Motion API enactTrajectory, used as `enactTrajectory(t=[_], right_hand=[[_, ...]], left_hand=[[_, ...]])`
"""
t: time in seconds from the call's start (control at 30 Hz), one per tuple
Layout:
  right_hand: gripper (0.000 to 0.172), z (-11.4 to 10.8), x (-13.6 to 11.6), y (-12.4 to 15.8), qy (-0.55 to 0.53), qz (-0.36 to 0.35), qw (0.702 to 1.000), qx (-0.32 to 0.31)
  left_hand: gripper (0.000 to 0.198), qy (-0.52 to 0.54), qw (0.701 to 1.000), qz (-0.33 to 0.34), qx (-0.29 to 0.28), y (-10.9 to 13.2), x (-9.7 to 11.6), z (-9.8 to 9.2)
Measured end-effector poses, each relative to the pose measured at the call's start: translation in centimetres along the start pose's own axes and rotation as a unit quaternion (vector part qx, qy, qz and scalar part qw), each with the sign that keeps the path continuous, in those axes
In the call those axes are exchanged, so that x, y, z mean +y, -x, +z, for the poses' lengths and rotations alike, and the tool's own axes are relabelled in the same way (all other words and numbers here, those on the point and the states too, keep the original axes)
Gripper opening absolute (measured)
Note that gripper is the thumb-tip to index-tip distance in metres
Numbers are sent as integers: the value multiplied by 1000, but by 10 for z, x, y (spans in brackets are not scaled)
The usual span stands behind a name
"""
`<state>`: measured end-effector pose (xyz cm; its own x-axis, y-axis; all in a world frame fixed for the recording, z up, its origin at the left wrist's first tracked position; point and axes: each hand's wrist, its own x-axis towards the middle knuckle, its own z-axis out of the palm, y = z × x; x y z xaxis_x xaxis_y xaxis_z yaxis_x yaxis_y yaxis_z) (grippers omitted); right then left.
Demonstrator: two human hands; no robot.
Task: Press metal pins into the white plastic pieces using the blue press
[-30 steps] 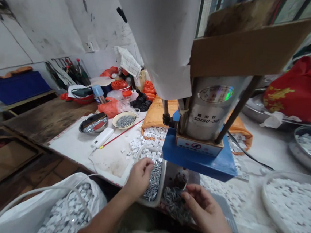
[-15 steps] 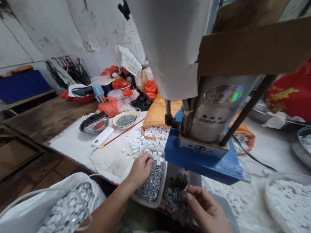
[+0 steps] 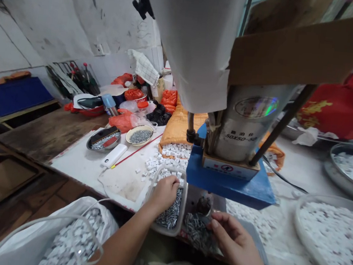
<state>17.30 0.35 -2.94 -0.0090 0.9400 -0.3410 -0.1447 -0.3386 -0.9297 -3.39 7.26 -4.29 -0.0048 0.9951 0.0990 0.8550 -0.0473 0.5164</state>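
My left hand (image 3: 165, 193) is over a clear plastic tray (image 3: 181, 216), fingers curled together; whatever is in them is hidden. Small metal nails (image 3: 171, 216) fill the near part of this tray, and small white plastic pieces (image 3: 177, 175) lie at its far end. To the right, my right hand (image 3: 231, 238) has thumb and forefinger pinched beside the dark round fixture (image 3: 203, 204) under the blue press head (image 3: 227, 185). I cannot make out what that pinch holds. A heap of loose nails (image 3: 198, 230) lies just left of its fingertips.
An orange sack (image 3: 176, 130) spills white pieces behind the tray. A wide round tray (image 3: 301, 219) of white pieces stands at right. Bowls of nails (image 3: 140, 136), a red stick (image 3: 137, 151) and a white power bank (image 3: 114, 155) lie left. A white bag (image 3: 38, 236) hangs low left.
My left hand has shifted slightly to the right over the tray. The right hand keeps its pinch by the fixture. The view has moved a little.
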Motion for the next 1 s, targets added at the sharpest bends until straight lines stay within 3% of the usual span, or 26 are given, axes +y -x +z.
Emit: enactTrajectory(t=[0.17, 0.47, 0.7, 0.87, 1.0], right_hand=[[39, 6, -3, -1, 4, -1, 1000, -3], [39, 2, 0, -1, 1, -4, 1000, -7], [37, 7, 3, -3, -7, -3, 1000, -20], [43, 22, -6, -2, -31, 44, 998, -39], [45, 26, -4, -1, -56, 83, 993, -65]], left_hand=[[20, -22, 1000, 3, -2, -1, -1, -3], [19, -18, 992, 91, -85, -6, 0, 7], [18, 56, 997, 57, -23, 12, -3, -10], [15, 181, 981, 62, -15, 41, 24, -30], [16, 240, 963, 111, -45, 62, 52, -35]])
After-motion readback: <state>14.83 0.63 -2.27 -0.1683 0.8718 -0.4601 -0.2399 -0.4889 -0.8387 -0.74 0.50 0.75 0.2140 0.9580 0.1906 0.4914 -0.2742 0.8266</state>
